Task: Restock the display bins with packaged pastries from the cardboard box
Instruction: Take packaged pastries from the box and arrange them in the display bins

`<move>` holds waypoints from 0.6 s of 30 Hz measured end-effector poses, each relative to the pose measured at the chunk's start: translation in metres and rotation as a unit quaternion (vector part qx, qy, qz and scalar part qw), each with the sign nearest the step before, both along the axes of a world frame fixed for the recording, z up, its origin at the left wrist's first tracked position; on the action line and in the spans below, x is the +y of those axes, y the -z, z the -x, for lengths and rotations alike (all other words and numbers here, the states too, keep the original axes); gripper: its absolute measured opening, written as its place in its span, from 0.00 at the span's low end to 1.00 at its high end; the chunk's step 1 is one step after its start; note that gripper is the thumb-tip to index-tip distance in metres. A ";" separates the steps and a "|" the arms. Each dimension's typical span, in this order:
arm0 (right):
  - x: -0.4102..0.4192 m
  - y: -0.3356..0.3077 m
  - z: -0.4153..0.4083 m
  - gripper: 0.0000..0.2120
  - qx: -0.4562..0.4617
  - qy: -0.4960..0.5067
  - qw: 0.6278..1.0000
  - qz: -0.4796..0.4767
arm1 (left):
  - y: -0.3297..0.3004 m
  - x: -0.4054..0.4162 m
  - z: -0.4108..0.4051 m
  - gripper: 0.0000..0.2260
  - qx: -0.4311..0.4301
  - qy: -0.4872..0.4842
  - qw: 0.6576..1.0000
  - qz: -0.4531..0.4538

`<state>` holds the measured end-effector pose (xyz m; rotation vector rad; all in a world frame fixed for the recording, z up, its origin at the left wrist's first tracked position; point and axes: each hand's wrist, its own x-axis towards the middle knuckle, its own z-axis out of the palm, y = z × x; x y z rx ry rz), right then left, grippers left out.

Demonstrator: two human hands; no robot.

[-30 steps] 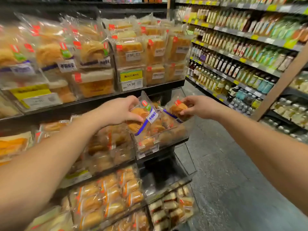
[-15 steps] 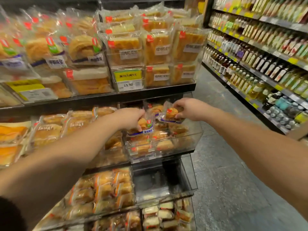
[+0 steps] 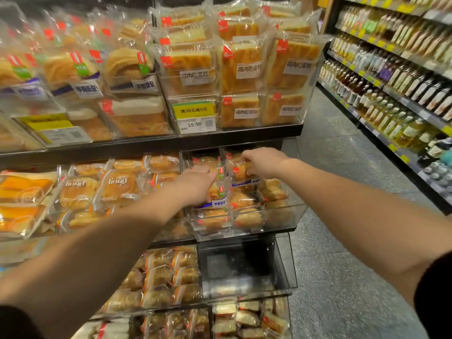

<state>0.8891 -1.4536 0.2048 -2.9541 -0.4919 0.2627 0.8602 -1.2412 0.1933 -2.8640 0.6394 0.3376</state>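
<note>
The left hand point(image 3: 195, 184) grips a pastry pack point(image 3: 217, 194) by its left edge, standing it at the front of the clear bin point(image 3: 283, 216) on the middle shelf. To the right, the right hand point(image 3: 265, 162) pinches a 2nd pack point(image 3: 241, 171) deeper in the same bin, though glare blurs the fingers. The cardboard box is out of view. Risk: the slick wrappers could slide forward over the bin's low front if released tilted.

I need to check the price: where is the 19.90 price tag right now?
In the head view, the 19.90 price tag sits upper centre on the front of the top shelf's clear bin, under a yellow promo label, left of the stacked cake packs.
</note>
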 end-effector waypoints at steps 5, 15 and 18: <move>0.008 0.005 -0.013 0.22 0.009 -0.011 1.000 0.020 | 0.001 0.008 0.004 0.16 -0.038 0.014 0.999 0.005; 0.023 0.021 -0.025 0.24 0.052 -0.013 0.999 0.002 | 0.003 0.010 0.006 0.09 -0.029 0.005 0.999 -0.012; 0.019 0.027 -0.024 0.24 0.029 -0.029 0.999 0.021 | 0.002 0.006 0.007 0.08 -0.026 0.003 0.999 -0.022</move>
